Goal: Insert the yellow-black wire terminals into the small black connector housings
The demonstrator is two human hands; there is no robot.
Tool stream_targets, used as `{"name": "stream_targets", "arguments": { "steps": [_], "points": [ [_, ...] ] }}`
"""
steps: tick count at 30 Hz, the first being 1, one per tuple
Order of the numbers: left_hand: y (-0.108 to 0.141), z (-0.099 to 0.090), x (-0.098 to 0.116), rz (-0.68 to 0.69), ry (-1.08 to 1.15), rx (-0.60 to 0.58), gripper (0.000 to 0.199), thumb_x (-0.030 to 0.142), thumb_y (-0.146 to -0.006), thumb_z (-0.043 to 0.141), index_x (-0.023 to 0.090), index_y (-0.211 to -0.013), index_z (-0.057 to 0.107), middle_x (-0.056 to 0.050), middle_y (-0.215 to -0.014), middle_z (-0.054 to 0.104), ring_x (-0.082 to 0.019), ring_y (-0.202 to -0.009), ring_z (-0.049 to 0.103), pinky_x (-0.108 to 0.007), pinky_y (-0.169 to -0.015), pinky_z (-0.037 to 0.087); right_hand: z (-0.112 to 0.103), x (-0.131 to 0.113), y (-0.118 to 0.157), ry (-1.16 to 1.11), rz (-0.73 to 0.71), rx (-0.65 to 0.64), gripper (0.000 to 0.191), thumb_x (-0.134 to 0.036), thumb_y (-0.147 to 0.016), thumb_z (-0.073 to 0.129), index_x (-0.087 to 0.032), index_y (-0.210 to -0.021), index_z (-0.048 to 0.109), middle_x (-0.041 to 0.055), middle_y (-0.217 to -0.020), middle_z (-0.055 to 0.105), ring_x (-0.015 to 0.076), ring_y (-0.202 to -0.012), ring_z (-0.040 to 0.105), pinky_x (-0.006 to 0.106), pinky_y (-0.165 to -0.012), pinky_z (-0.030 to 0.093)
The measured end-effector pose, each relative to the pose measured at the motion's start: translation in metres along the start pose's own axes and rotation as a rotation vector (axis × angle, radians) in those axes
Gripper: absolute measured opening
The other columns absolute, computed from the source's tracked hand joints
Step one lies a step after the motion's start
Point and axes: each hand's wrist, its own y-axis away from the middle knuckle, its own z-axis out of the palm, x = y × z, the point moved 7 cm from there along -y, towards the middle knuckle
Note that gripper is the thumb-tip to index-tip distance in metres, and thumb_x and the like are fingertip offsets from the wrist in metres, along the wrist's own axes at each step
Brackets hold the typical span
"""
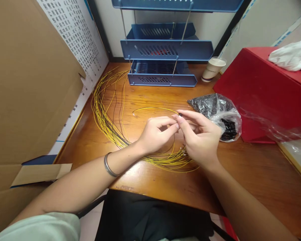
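Observation:
My left hand (159,132) and my right hand (202,135) meet over the desk, fingertips almost touching. A yellow wire (153,108) runs from between them, its free end curving out to the left. Thumb and fingers of my left hand are pinched on this wire. Between my right thumb and forefinger is a small black piece (180,114) at the wire's end; its exact shape is mostly hidden. Below and left of the hands lies a large loose bundle of yellow and black wires (100,113). Beside my right hand sits a clear plastic bag of small black pieces (229,129).
A blue tiered tray rack (163,80) stands at the back, with a paper cup (212,70) beside it. At right is a red box (261,90) with a white crumpled item (291,55) on top. A cardboard box (32,83) rises along the left.

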Motion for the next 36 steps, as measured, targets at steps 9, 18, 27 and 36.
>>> {"name": "stream_targets", "arguments": {
  "steps": [9,18,27,36],
  "points": [
    [0.0002,0.0004,0.001,0.0,-0.008,-0.007,0.021,0.025,-0.095,0.065,0.014,-0.084,0.08,-0.008,-0.089,0.082,-0.013,-0.079,0.073,-0.023,-0.076,0.055,0.0008,0.0,-0.0003,-0.009,0.004,-0.012,0.016,-0.02,-0.086,0.074,-0.018,-0.1,0.082,0.0081,-0.099,0.081,0.0176,-0.081,0.077,0.025,-0.059,0.058],
    [-0.0004,0.0046,-0.0022,-0.035,-0.016,-0.073,0.026,0.03,-0.096,0.065,0.014,-0.082,0.08,-0.008,-0.088,0.081,-0.014,-0.077,0.07,-0.026,-0.074,0.054,0.0008,-0.0006,-0.0006,-0.002,0.018,-0.014,0.016,-0.019,-0.086,0.074,-0.019,-0.1,0.082,0.0078,-0.101,0.081,0.0189,-0.084,0.077,0.026,-0.057,0.058],
    [0.001,0.0022,-0.0016,-0.058,-0.027,-0.028,0.023,0.031,-0.095,0.064,0.015,-0.086,0.078,-0.007,-0.088,0.081,-0.014,-0.077,0.07,-0.026,-0.075,0.054,-0.0001,-0.0044,-0.001,-0.015,-0.008,-0.001,0.016,-0.017,-0.086,0.074,-0.019,-0.1,0.081,0.0078,-0.1,0.082,0.0188,-0.084,0.077,0.025,-0.056,0.057],
    [0.0002,0.0,0.0036,0.013,-0.03,-0.006,0.022,0.028,-0.094,0.066,0.014,-0.08,0.077,-0.006,-0.081,0.079,-0.013,-0.073,0.069,-0.024,-0.072,0.053,-0.0002,-0.0026,-0.0006,0.012,0.004,-0.01,0.016,-0.019,-0.085,0.074,-0.02,-0.099,0.082,0.0074,-0.101,0.081,0.0198,-0.087,0.077,0.026,-0.056,0.057]
  ]
}}
